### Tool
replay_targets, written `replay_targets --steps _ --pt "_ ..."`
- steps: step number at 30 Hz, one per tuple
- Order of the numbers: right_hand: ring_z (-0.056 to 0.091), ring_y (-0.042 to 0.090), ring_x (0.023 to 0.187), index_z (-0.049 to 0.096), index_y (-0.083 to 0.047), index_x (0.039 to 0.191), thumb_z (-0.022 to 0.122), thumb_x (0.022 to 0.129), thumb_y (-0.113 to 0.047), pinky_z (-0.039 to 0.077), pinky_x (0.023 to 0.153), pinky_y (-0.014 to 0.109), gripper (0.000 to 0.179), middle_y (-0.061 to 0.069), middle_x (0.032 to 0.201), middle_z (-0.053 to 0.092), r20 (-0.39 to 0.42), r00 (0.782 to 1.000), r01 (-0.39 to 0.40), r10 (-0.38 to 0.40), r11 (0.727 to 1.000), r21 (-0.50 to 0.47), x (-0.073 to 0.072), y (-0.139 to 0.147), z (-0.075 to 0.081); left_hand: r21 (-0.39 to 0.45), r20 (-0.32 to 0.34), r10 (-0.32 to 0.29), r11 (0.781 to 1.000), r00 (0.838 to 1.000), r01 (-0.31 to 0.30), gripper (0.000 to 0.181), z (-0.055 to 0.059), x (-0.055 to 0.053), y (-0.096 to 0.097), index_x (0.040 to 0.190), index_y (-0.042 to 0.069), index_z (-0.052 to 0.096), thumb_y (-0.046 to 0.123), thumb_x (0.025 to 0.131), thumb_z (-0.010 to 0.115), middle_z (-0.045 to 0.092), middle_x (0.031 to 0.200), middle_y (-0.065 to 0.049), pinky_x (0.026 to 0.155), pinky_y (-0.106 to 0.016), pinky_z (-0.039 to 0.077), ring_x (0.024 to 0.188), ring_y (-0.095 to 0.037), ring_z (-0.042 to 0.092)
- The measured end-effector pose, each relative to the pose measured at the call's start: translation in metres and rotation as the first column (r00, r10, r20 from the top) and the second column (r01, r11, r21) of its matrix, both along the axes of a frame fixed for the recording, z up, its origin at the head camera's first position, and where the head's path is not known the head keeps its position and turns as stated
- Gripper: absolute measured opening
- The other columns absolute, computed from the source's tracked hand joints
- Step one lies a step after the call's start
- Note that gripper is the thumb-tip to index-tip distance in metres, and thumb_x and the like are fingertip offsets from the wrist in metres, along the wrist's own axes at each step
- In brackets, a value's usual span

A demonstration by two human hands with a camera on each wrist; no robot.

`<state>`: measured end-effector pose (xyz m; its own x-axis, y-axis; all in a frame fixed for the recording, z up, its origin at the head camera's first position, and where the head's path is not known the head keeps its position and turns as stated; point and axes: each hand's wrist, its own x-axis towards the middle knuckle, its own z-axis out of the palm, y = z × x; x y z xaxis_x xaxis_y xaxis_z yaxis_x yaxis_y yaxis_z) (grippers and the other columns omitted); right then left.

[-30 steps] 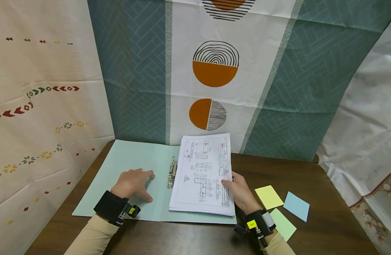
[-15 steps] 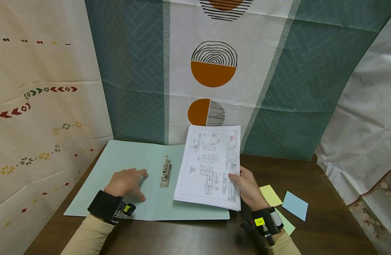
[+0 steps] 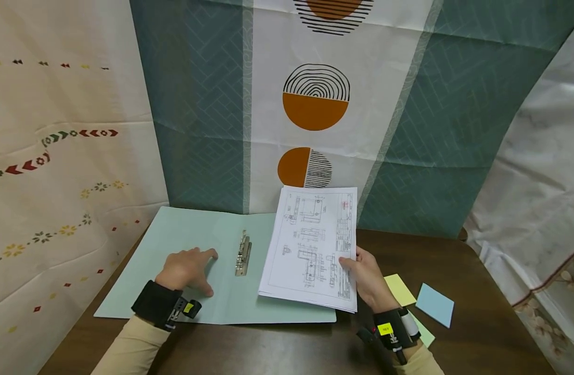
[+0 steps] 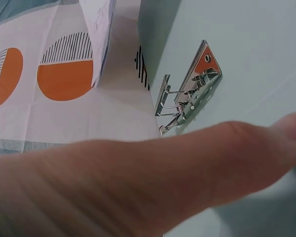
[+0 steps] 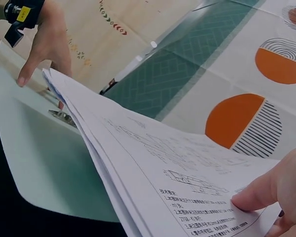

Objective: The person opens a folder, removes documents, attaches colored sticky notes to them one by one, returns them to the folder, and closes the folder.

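A pale green folder [image 3: 174,234] lies spread on the table, with a metal lever clip [image 3: 243,255] near its fold. My left hand [image 3: 186,268] rests on the folder's left half, thumb and fingers spread. Its thumb [image 4: 227,163] crosses the left wrist view, the clip beyond it. A stack of printed drawing sheets [image 3: 310,245] is pinched at its right edge by my right hand [image 3: 368,276], thumb on top and the other fingers mostly hidden beneath. In the right wrist view the sheets [image 5: 153,163] bow and hang above the folder, their left edges apart from it.
Yellow [image 3: 399,289], blue [image 3: 435,304] and green [image 3: 422,330] sticky notes lie on the brown table [image 3: 483,291] to the right; my right wrist partly covers the green one. A patterned cloth [image 3: 207,104] hangs behind the table.
The stack of sheets has moved right and up from the folder with my right hand, baring the clip and more of the folder. My left hand has shifted slightly left with the folder.
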<state>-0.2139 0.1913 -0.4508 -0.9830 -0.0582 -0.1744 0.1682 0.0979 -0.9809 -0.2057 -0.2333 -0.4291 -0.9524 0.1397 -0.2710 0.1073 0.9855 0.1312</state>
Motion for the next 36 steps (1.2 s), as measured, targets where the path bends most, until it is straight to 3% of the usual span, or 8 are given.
replay_targets --steps 10,18,26,36 --pt "0.077 0.013 0.116 0.037 -0.005 0.172 0.047 0.117 -0.006 0.061 0.097 0.026 0.056 0.025 0.162 0.059 0.001 1.000 -0.005 0.005 0.999 0.033 0.009 0.035 0.006 0.001 -0.008 -0.006 1.000 1.000 0.006 0.089 -0.002 0.000 0.001 0.146 0.014 0.067 0.040 0.072 0.108 0.074 0.120 -0.020 0.083 -0.057 0.060 0.096 -0.034 0.067" --pt "0.077 0.005 0.113 0.030 -0.005 0.175 0.047 0.119 -0.010 0.062 0.098 0.027 0.058 -0.003 0.144 0.069 0.001 1.000 0.000 0.000 0.999 0.036 0.019 0.071 0.010 0.013 -0.015 -0.007 1.000 1.000 0.007 0.091 -0.003 0.002 -0.003 0.146 0.011 0.067 0.039 0.070 0.109 0.074 0.119 -0.021 0.083 -0.056 0.060 0.095 -0.033 0.066" --pt "0.077 0.006 0.114 0.029 -0.004 0.175 0.048 0.119 -0.010 0.062 0.097 0.028 0.059 -0.008 0.136 0.070 0.012 1.000 -0.007 0.007 1.000 0.022 0.021 0.076 0.008 0.016 -0.016 -0.008 1.000 1.000 0.008 0.089 -0.001 0.005 -0.003 0.145 0.010 0.067 0.039 0.071 0.108 0.075 0.124 -0.024 0.083 -0.059 0.061 0.098 -0.036 0.068" --pt "0.075 0.007 0.117 0.029 -0.006 0.175 0.048 0.119 -0.010 0.060 0.100 0.029 0.059 -0.008 0.142 0.069 0.042 0.999 -0.005 0.004 1.000 0.024 0.033 0.077 0.013 -0.002 0.001 -0.010 1.000 1.000 0.010 0.090 0.001 0.001 0.002 0.147 0.012 0.066 0.041 0.073 0.107 0.073 0.120 -0.021 0.084 -0.057 0.061 0.097 -0.035 0.067"
